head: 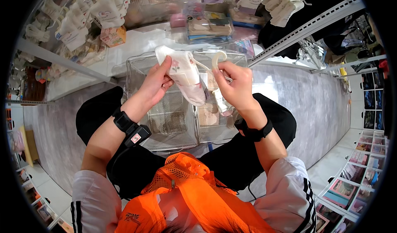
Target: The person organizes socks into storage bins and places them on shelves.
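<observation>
My left hand (155,83) pinches a pair of white socks (181,73) at its upper left, thumb on top. The socks bear a pink flower and a paper label, and their toes point down. In my right hand (236,81) is a cream plastic hanger (216,60), gripped just below its hook. A thin arm of the hanger runs toward the socks' right edge. Below my right fingers is a smaller white sock (221,104) with a pinkish end; its attachment is hidden. Under both hands stand two wire mesh baskets, the left basket (181,142) and the right basket (221,136), with packed goods inside.
A white shelf (136,40) runs behind the baskets, with a patterned box (113,36) and stacked packages (209,28) on it. Socks on hangers (107,14) hang above. A slotted metal upright (305,31) slants at right. My knees flank the baskets on the grey floor (313,108).
</observation>
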`<action>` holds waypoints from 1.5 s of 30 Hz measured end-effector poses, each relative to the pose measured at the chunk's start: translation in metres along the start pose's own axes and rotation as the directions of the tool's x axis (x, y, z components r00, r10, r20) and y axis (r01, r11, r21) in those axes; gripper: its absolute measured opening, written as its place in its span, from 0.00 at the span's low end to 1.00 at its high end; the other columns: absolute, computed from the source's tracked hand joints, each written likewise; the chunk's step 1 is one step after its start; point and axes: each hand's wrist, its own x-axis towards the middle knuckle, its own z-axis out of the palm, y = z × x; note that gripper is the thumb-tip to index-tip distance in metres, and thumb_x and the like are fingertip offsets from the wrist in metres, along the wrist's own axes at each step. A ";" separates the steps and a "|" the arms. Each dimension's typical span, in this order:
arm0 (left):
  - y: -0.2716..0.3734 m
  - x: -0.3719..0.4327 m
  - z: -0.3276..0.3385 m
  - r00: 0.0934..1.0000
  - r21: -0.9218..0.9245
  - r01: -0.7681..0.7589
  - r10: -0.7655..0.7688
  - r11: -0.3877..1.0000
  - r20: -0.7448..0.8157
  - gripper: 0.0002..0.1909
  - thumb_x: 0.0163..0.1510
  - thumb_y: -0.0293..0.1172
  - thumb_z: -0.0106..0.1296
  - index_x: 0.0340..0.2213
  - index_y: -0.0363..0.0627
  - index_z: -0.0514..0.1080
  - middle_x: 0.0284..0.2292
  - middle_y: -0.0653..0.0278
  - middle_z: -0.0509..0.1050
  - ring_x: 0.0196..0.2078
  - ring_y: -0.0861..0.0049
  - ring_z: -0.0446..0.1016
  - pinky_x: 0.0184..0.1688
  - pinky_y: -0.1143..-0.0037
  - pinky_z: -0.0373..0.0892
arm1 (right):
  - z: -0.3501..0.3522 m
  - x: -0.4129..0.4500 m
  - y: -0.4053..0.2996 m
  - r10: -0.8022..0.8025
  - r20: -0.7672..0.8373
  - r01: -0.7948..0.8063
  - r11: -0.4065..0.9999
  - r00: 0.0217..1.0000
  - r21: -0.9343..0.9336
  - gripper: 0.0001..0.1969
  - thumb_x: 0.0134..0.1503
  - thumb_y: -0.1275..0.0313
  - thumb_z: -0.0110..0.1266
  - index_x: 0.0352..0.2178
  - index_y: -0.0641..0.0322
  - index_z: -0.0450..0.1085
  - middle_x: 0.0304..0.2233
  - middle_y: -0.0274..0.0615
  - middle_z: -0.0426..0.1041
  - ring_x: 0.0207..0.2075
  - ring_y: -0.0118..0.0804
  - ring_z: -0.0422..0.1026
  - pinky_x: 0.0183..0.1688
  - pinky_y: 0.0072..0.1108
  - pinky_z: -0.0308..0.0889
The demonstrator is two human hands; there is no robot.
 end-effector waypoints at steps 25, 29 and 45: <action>-0.010 -0.009 0.003 0.935 0.845 -0.353 0.185 0.401 0.303 0.22 0.31 0.39 0.59 0.28 0.39 0.68 0.27 0.56 0.72 0.29 0.67 0.72 0.33 0.75 0.66 | 0.031 -0.013 0.010 0.390 0.385 -0.477 0.864 0.837 0.161 0.06 0.49 0.73 0.47 0.27 0.66 0.62 0.14 0.39 0.65 0.15 0.29 0.64 0.19 0.18 0.58; -0.014 -0.012 0.004 0.931 0.839 -0.364 0.170 0.404 0.322 0.23 0.31 0.38 0.59 0.30 0.39 0.67 0.26 0.56 0.71 0.29 0.66 0.71 0.33 0.75 0.65 | 0.036 -0.016 0.001 0.441 0.373 -0.577 0.650 0.816 0.494 0.08 0.54 0.71 0.42 0.26 0.65 0.62 0.14 0.32 0.63 0.17 0.20 0.60 0.20 0.12 0.56; -0.035 -0.012 0.007 0.837 -0.094 0.403 -0.325 0.910 0.441 0.23 0.53 0.53 0.28 0.26 0.45 0.62 0.13 0.66 0.61 0.10 0.79 0.59 0.15 0.81 0.58 | 0.047 -0.022 0.015 0.283 0.715 -0.769 0.245 0.639 0.590 0.18 0.53 0.64 0.43 0.42 0.65 0.57 0.32 0.35 0.65 0.30 0.21 0.63 0.34 0.14 0.60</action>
